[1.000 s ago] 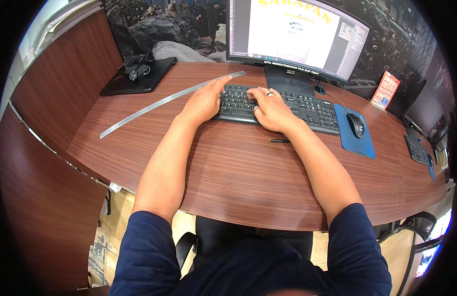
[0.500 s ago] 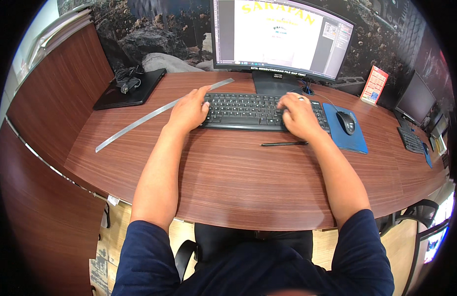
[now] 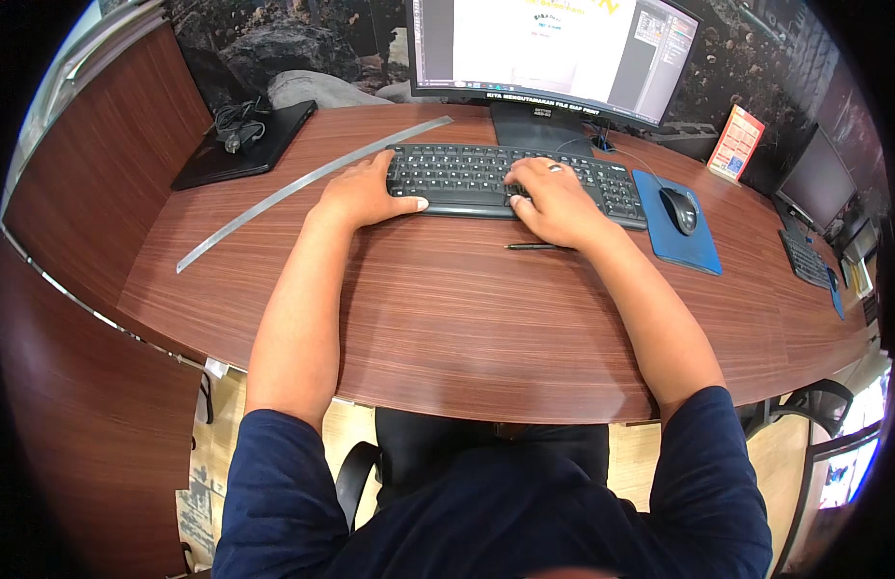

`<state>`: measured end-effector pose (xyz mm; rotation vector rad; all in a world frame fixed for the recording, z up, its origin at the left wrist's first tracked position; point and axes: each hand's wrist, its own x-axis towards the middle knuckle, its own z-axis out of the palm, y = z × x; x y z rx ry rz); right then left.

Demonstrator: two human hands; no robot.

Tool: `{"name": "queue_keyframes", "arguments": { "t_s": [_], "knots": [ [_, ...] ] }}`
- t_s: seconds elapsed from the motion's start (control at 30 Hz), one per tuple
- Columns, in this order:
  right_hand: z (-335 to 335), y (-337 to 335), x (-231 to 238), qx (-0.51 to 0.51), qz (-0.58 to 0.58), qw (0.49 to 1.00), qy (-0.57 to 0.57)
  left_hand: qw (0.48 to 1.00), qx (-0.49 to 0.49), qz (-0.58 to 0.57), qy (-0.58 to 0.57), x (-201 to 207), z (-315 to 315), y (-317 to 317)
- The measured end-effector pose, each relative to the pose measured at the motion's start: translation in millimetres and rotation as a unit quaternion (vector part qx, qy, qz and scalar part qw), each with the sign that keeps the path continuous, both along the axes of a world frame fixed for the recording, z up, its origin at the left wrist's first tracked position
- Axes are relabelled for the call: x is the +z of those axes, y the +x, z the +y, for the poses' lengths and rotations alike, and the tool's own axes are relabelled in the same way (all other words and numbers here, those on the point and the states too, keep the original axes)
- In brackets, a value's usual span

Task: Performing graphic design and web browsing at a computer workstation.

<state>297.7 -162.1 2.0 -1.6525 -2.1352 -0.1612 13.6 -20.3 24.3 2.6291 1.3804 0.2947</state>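
Note:
My left hand (image 3: 359, 193) rests at the left end of a black keyboard (image 3: 457, 181). Its fingers reach the edge keys, and the thumb is stretched along the front edge, apart from the fingers. Over the keys right of the middle lies my right hand (image 3: 559, 205), wearing a ring, with fingers bent and thumb apart. Neither hand holds anything. A black pen (image 3: 530, 247) lies in front of the keyboard, its right end hidden by my right hand. Behind the keyboard stands a monitor (image 3: 563, 63) showing a white page with coloured text.
A long metal ruler (image 3: 293, 186) lies slanted beside my left hand. To the right, a black mouse (image 3: 678, 211) sits on a blue mouse pad (image 3: 697, 257). At the far left is a closed black laptop (image 3: 279, 138) with a coiled cable (image 3: 237, 127) on top. An orange card stand (image 3: 736, 145) stands at the back right.
My right hand has moved left along the keyboard. My left thumb has stretched out to the right along its front edge. The whole view has tilted slightly down.

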Motion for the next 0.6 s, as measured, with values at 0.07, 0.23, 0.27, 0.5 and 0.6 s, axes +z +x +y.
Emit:
{"name": "queue_keyframes", "arguments": {
  "t_s": [0.07, 0.23, 0.27, 0.5, 0.6],
  "knots": [
    [8.5, -12.0, 0.2, 0.008, -0.003, 1.000, -0.001, 1.000, 0.000, 0.009, 0.007, -2.3, 3.7, -1.5],
    [15.0, -20.3, -1.6, 0.013, 0.050, 0.996, 0.070, 1.000, 0.005, 0.021, -0.016, 5.9, -5.1, 0.5],
    [15.6, -20.7, -2.5, 0.013, 0.049, 0.996, 0.070, 1.000, 0.005, 0.023, -0.021, 7.7, -5.4, -0.1],
    [1.1, -11.3, -8.3, -0.023, -0.026, 0.999, -0.003, 1.000, -0.006, 0.009, -0.010, 2.6, -5.1, -0.8],
    [-27.4, 28.7, 11.5, -0.082, 0.030, 0.990, 0.110, 1.000, 0.003, 0.010, -0.001, -3.3, -0.8, -4.7]
  ]
}}
